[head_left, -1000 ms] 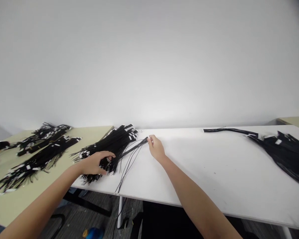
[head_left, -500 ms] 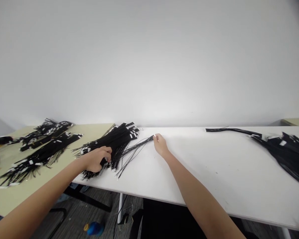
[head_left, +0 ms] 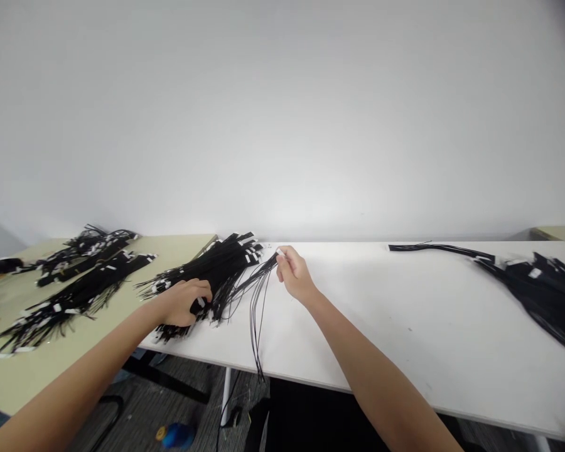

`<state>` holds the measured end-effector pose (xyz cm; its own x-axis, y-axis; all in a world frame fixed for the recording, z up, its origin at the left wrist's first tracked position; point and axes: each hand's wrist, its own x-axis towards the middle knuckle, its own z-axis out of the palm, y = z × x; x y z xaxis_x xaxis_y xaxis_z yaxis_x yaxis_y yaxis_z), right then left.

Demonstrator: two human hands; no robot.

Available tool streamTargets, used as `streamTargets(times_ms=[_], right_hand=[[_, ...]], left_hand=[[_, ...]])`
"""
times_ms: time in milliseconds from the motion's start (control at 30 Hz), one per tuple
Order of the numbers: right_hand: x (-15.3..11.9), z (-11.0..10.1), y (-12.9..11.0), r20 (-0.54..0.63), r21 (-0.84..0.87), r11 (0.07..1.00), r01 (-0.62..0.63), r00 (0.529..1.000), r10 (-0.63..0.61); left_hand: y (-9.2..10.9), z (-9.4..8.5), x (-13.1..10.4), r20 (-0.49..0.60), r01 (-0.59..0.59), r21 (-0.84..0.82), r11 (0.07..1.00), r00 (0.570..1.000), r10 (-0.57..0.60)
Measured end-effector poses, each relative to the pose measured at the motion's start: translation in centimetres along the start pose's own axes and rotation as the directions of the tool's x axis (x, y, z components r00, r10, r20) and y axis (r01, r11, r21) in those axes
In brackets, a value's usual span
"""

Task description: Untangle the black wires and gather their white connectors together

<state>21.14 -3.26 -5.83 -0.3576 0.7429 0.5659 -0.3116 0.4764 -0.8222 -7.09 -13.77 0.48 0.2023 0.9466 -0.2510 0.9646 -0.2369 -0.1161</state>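
My right hand point(head_left: 292, 273) pinches the white-tipped end of a thin black wire bundle point(head_left: 258, 275). Several of its strands hang loose past the table's front edge, while others run left to the pile. My left hand point(head_left: 186, 302) has its fingers curled over black wires at the near side of a big pile of black wire bundles point(head_left: 219, 260). White connectors show at both ends of that pile. The palm hides which wires the left hand grips.
More black wire bundles point(head_left: 82, 282) lie on the yellowish table point(head_left: 9, 370) at left. On the white table point(head_left: 358, 326), a dark heap of wires point(head_left: 546, 295) lies at right, with a single bundle point(head_left: 433, 246) behind. A blue spool point(head_left: 176, 434) stands on the floor.
My right hand has moved a little left and up with the wire end. Some strands have swung to hang down over the table edge. My left hand stays almost in place.
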Motion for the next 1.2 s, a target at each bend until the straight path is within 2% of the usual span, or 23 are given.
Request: streamTargets(times_ms=[100, 200, 300, 367, 433, 467, 533, 567, 633, 767, 900, 1033, 1200], right_hand=[[-0.1, 0.1, -1.4, -0.021, 0.026, 0.998, 0.057, 0.998, -0.056], [0.6, -0.7, -2.8, -0.170, 0.063, 0.995, 0.083, 0.983, -0.071], [1.7, -2.6, -4.2, -0.400, 0.100, 0.990, 0.101, 0.915, -0.053], [2.3, -4.5, -4.9, -0.503, 0.115, 0.987, 0.110, 0.864, -0.038], [2.9, -6.9, -5.2, -0.569, 0.116, 0.988, 0.105, 0.822, -0.021], [3.1, -8.2, -5.1, -0.594, 0.111, 0.989, 0.095, 0.804, -0.011], [3.3, -11.0, -4.6, -0.623, 0.101, 0.994, 0.045, 0.782, 0.028], [3.4, -12.4, -4.1, -0.627, 0.095, 0.996, 0.005, 0.777, 0.056], [3.1, -15.2, -3.0, -0.617, 0.072, 0.994, -0.086, 0.779, 0.112], [1.4, -19.4, -1.2, -0.551, -0.002, 0.978, -0.208, 0.817, 0.173], [-0.6, -21.1, -0.6, -0.489, -0.036, 0.970, -0.242, 0.850, 0.195], [-1.6, -21.1, -0.8, -0.393, -0.004, 0.964, -0.266, 0.887, 0.243], [-2.1, -20.6, -1.3, -0.272, 0.095, 0.950, -0.298, 0.910, 0.313]], left_hand=[[0.3, -0.5, 0.0, 0.046, -0.020, 0.023, 1.000, 0.999, 0.019], [0.5, -0.9, 0.1, 0.058, 0.017, -0.012, 1.000, 0.998, -0.016], [0.9, -1.1, 0.3, 0.033, 0.065, -0.090, 0.994, 0.997, -0.063], [1.8, -1.4, 0.8, -0.022, 0.037, -0.200, 0.979, 0.999, -0.042], [3.7, -1.8, 1.7, -0.089, -0.040, -0.386, 0.922, 0.996, 0.006], [5.0, -2.1, 2.4, -0.109, -0.055, -0.504, 0.862, 0.994, -0.001], [8.3, -2.5, 4.4, -0.119, -0.107, -0.727, 0.678, 0.993, 0.030], [10.1, -2.8, 5.7, -0.128, -0.123, -0.806, 0.579, 0.991, 0.032], [13.7, -3.2, 8.8, -0.141, -0.120, -0.884, 0.451, 0.990, -0.014], [19.7, -3.8, 16.2, -0.255, -0.205, -0.894, 0.398, 0.964, -0.075], [24.1, -4.0, 22.0, -0.370, -0.319, -0.870, 0.375, 0.926, -0.072], [27.3, -3.6, 24.0, -0.463, -0.426, -0.836, 0.346, 0.886, -0.028], [27.8, -3.1, 23.4, -0.492, -0.466, -0.844, 0.266, 0.870, -0.035]])
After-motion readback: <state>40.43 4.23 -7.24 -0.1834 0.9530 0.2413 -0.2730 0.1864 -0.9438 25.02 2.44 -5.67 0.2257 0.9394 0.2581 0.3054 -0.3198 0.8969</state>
